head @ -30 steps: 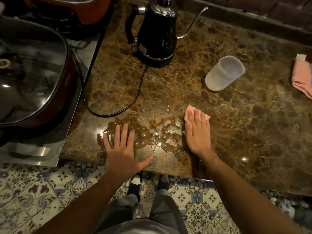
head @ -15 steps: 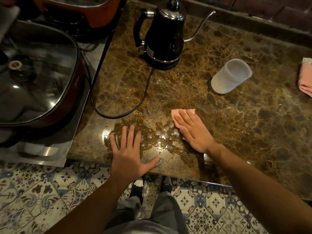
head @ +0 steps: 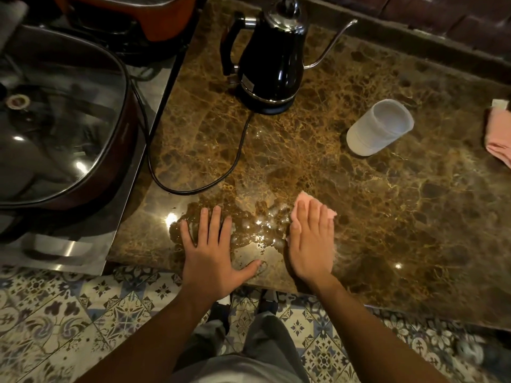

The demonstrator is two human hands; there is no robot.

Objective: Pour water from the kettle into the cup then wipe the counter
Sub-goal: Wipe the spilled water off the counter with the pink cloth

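A black gooseneck kettle (head: 271, 64) stands on its base at the back of the brown marble counter (head: 401, 217). To its right is a frosted white cup (head: 380, 128), upright. A puddle of water (head: 257, 225) glistens near the front edge. My right hand (head: 311, 239) lies flat on a pink cloth (head: 301, 203), pressing it onto the counter at the puddle's right side. Left of the puddle, my left hand (head: 213, 250) rests flat with fingers spread, its fingertips at the wet patch.
The kettle's black cord (head: 193, 189) loops across the counter left of the puddle. A large lidded pan (head: 60, 128) sits on a steel surface at the left. A second pink cloth (head: 500, 136) lies at the right edge. Patterned floor tiles (head: 69, 313) lie below.
My right hand slid the pink cloth left into the puddle, then back right and toward the front edge, fingers now pointing straight ahead. My left hand stayed planted.
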